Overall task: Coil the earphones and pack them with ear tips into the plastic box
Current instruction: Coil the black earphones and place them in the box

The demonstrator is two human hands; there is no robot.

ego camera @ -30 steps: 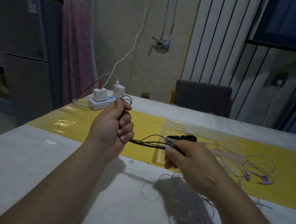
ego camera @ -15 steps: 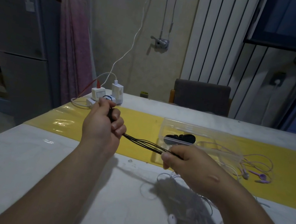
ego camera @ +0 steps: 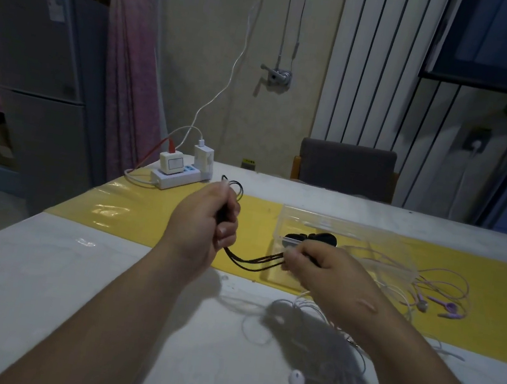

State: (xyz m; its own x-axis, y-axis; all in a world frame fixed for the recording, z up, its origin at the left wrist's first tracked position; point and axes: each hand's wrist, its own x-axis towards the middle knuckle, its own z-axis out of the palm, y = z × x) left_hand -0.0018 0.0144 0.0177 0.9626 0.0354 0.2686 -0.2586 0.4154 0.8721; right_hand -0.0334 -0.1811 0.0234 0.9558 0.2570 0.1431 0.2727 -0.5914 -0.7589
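A black earphone cable (ego camera: 252,261) folded into several strands runs between my two hands above the table. My left hand (ego camera: 202,227) grips one end of the bundle in a fist, with small loops sticking out above it. My right hand (ego camera: 323,265) pinches the other end just in front of the clear plastic box (ego camera: 353,234). Small black pieces (ego camera: 310,238) lie inside the box, behind my right hand; I cannot tell if they are earbuds or ear tips.
Tangled white earphones (ego camera: 296,382) lie on the white table under my right forearm. Purple earphones (ego camera: 443,308) lie right of the box on the yellow runner (ego camera: 134,208). A power strip with chargers (ego camera: 181,169) sits at the far left. A chair (ego camera: 345,168) stands behind the table.
My hands drew slightly closer together and the black strands between them now sag a little. My left hand shifted right and down, keeping its grip on the bundle.
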